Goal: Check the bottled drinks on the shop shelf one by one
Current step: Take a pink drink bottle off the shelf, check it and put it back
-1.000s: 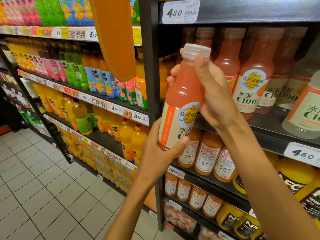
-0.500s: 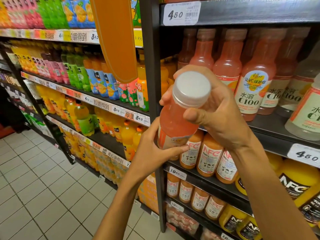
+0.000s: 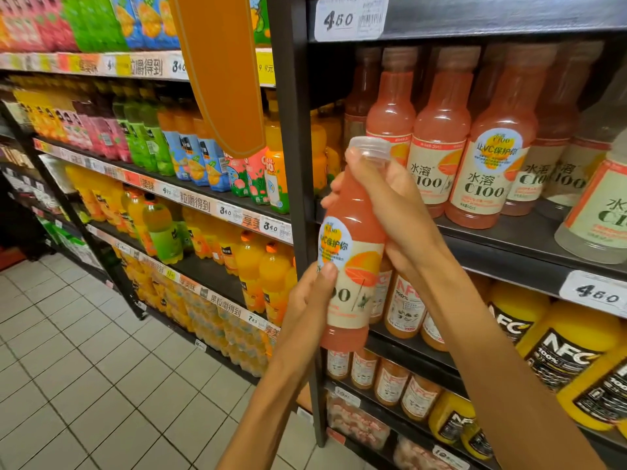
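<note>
bottle (image 3: 353, 252) held between both hands' fingers (image 3: 364, 171)

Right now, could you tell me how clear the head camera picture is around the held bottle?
Head view: the held bottle and both hands, left hand and right hand, are fairly sharp; wide-angle bending curves the shelf upright; glare spots sit on the shelved pink bottles; far-left bottles look soft.
</note>
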